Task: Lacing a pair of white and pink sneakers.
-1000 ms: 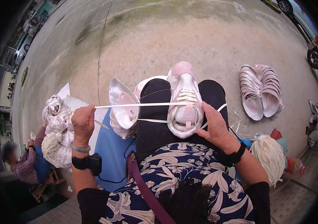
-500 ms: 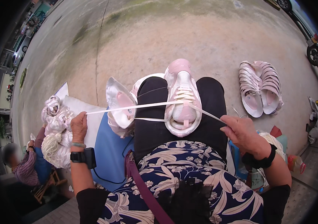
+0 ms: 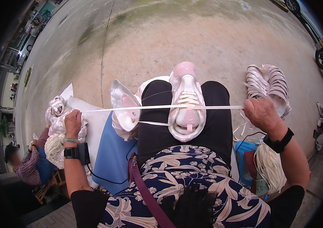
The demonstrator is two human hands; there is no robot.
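A pink and white sneaker (image 3: 187,89) rests between my thighs, toe pointing away from me. A flat white shoelace (image 3: 131,109) runs nearly straight across it, passing through a pink loop on the tongue. My left hand (image 3: 73,123) is closed on the lace at the left. Far to the right, my right hand (image 3: 262,114) grips the lace in a fist. Lower loops of lace are threaded across the front of the sneaker. Beside my left thigh lies another pink and white shoe part (image 3: 124,104), with a lace strand stretching from it to the sneaker.
Bundled pink and white shoe uppers (image 3: 57,108) lie at the left on white sheeting. Stacked sneaker uppers (image 3: 269,81) sit on the concrete at right. A hank of white laces (image 3: 269,167) hangs by a blue container (image 3: 245,152). Another person (image 3: 30,163) sits at far left.
My right hand has moved outward and up to the right, and my left hand slightly left. The lace now stretches longer on the right side, nearly level across the sneaker.
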